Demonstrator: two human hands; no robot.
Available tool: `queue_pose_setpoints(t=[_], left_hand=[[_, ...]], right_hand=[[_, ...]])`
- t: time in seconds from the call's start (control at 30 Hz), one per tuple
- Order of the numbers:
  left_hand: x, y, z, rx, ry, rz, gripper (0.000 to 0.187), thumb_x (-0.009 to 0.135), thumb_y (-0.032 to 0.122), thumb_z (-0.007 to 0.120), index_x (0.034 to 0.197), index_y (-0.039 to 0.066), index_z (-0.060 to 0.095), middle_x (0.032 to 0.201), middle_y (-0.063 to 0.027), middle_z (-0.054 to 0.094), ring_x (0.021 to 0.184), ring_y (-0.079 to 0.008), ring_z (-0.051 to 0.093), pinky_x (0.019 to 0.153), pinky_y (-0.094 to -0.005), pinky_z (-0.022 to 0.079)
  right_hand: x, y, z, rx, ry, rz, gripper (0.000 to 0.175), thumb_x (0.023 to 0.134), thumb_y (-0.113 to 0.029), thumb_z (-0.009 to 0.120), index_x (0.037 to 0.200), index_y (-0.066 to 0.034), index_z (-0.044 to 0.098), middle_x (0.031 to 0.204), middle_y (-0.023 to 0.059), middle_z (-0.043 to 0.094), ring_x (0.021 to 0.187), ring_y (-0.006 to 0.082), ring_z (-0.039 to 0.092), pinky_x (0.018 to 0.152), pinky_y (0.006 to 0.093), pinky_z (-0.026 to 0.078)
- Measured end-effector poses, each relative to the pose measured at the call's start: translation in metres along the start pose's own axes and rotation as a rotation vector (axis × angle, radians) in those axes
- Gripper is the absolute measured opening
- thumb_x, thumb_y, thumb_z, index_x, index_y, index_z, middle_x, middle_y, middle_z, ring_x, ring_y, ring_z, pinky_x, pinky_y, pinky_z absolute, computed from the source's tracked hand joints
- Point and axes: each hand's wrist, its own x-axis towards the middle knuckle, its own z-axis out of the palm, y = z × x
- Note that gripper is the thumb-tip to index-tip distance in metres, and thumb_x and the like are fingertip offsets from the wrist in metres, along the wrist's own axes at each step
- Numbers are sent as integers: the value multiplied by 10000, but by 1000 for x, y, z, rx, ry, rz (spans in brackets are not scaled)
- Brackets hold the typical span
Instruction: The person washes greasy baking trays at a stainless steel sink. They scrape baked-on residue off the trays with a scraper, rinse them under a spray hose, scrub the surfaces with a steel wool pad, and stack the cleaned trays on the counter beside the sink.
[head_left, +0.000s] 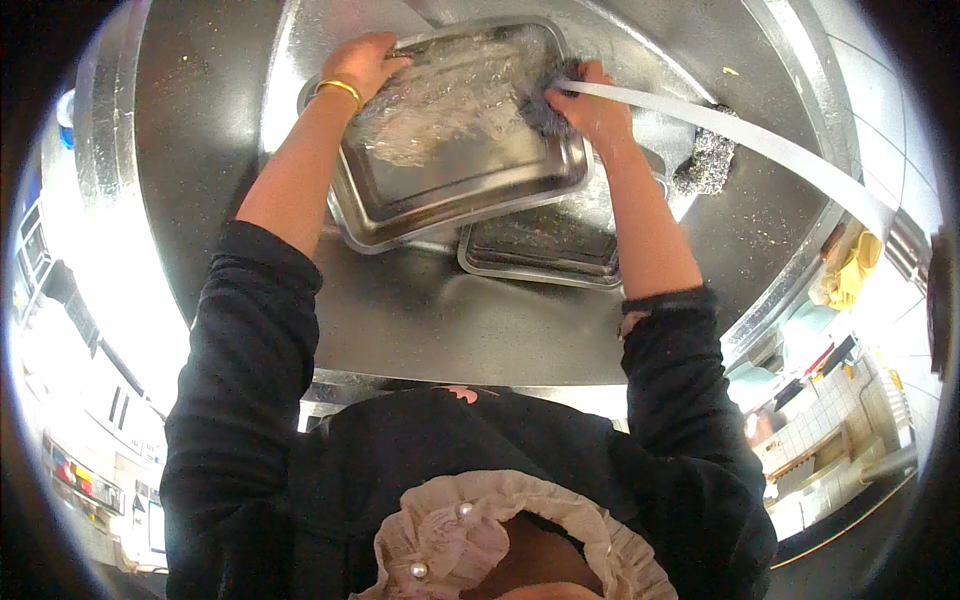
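A rectangular metal tray (450, 187) is tilted above the floor of a stainless steel sink, with water spread over its inside. My left hand (366, 69) grips its upper left rim, the thumb over the edge. At its right side my right hand (596, 109) holds a dark grey scouring pad (544, 105) against the inner surface. A white stream or hose (720, 124) runs from a metal fitting at the right to my right hand; which of the two cannot be told. Partly under the held tray lies a second metal tray (540, 240).
The stainless steel sink (465, 322) surrounds the trays, its raised rim (109, 150) curving at the left. A crumpled, speckled silvery thing (709, 157) lies right of my right hand. Beyond the right rim are a yellow cloth or glove (855, 270) and white wall tiles.
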Motion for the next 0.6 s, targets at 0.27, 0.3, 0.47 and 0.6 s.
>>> queue_pose_setpoints(t=[0.27,0.3,0.47,0.6], left_hand=[[-31,-17,-28,-30,56,-73,429,881,431,533,1118,73,549,957,-168,647,895,-356,609,770,-439,473],[-32,-11,-29,-68,70,-97,391,864,374,573,1099,62,563,928,-187,646,889,-366,609,766,-442,471],[-67,13,-49,-432,59,-24,391,731,158,629,1102,43,591,920,-198,643,878,-351,614,803,-391,474],[-101,29,-61,-720,0,99,464,641,61,580,1102,6,575,923,-191,624,888,-301,594,816,-347,456]], right_hand=[[-40,-23,11,-118,312,-311,386,745,-244,653,1107,-156,550,1135,104,556,860,341,611,721,447,504],[-29,-30,18,-20,359,-410,381,781,-233,629,1149,-189,542,1157,102,520,875,347,595,728,435,503],[29,-85,56,259,610,-254,550,763,-298,648,1248,-97,485,1244,167,489,1061,370,544,895,438,456],[43,-140,45,325,472,-222,517,810,-219,610,1266,-28,461,1195,194,528,1145,387,467,910,460,424]])
